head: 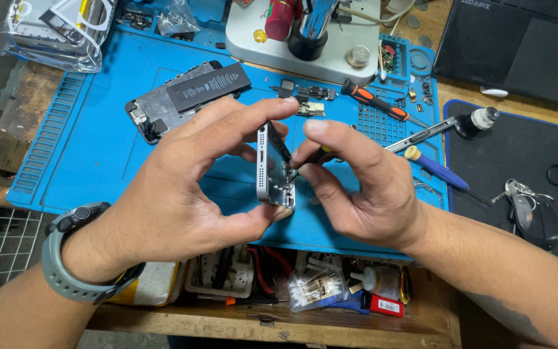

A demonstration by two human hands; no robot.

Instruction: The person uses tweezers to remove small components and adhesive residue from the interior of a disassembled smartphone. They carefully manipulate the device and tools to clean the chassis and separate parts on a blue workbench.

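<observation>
My left hand (182,187) holds a silver phone housing (271,169) upright on its edge, pinched between thumb and forefinger above the blue work mat (98,148). My right hand (356,184) pinches a small black-handled tool (314,156) whose tip points into the open housing. A grey watch sits on my left wrist. An opened phone with a black battery (185,97) lies on the mat behind my hands.
An orange-and-black screwdriver (374,101), a blue screwdriver (444,173), tweezers and small parts lie on the mat at right. A microscope base (305,48) stands at the back. Keys (521,200) rest on a black mat. A parts shelf runs below the bench edge.
</observation>
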